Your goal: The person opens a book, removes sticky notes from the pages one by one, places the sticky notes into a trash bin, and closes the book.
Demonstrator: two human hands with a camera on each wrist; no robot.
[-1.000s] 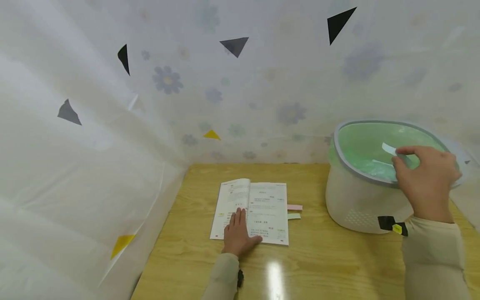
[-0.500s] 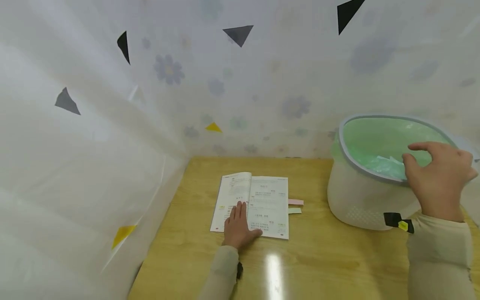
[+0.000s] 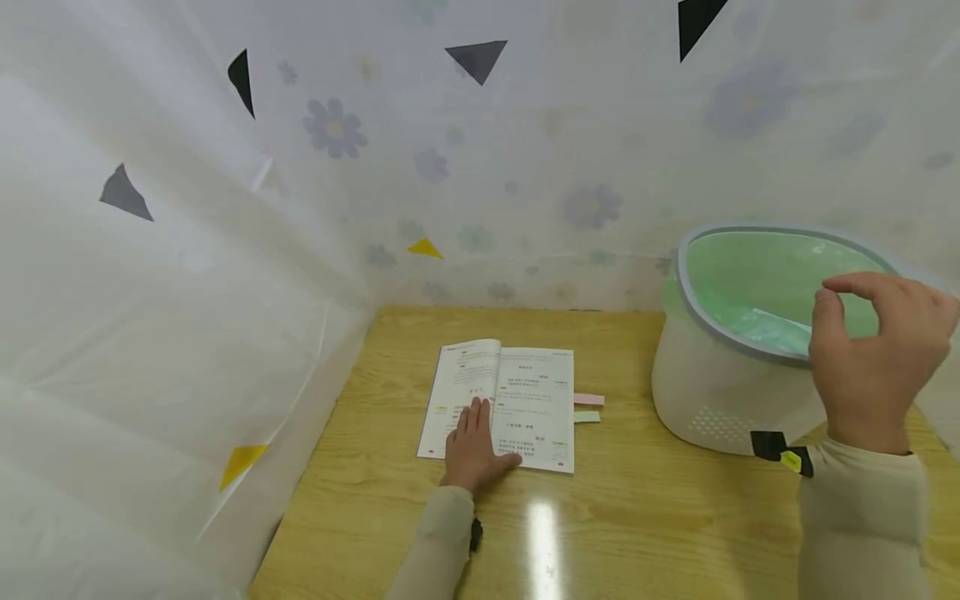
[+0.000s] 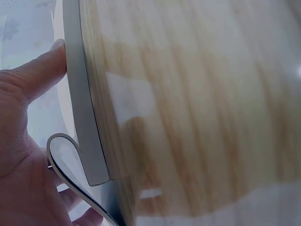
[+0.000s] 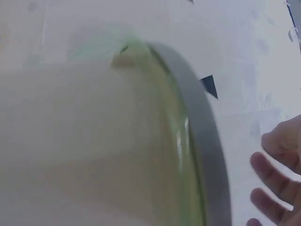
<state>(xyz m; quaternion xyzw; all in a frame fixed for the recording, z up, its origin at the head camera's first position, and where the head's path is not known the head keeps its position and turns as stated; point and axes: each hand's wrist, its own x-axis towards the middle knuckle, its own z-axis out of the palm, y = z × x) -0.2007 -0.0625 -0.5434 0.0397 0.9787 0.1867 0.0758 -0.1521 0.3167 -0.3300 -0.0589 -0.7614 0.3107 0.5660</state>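
My left hand (image 3: 472, 454) rests on an open book (image 3: 534, 383), fingers on the left page and thumb spread over the right page's lower edge. The left wrist view shows the book's edge (image 4: 87, 108) beside the thumb, with a curled page below it. Over the right side of a whitish bin (image 3: 738, 400) hovers my right hand (image 3: 885, 358), thumb and index fingertips close together, nothing visible between them. A pale paper strip (image 3: 780, 319) lies inside the bin on its green liner (image 3: 772, 258). The right wrist view has loosely curled fingers (image 5: 270, 174) beside the bin's grey rim (image 5: 204, 127).
Pink (image 3: 589, 399) and pale green tabs (image 3: 587, 417) stick out of the book's right side. All this stands on a wood-grain table (image 3: 622, 517). White flower-print sheeting (image 3: 525, 167) closes off the back and left.
My right hand has let go of a pale strip, which now lies in the bin; its thumb and index have drawn closer again. The left hand stays on the book. The head view tilted slightly.
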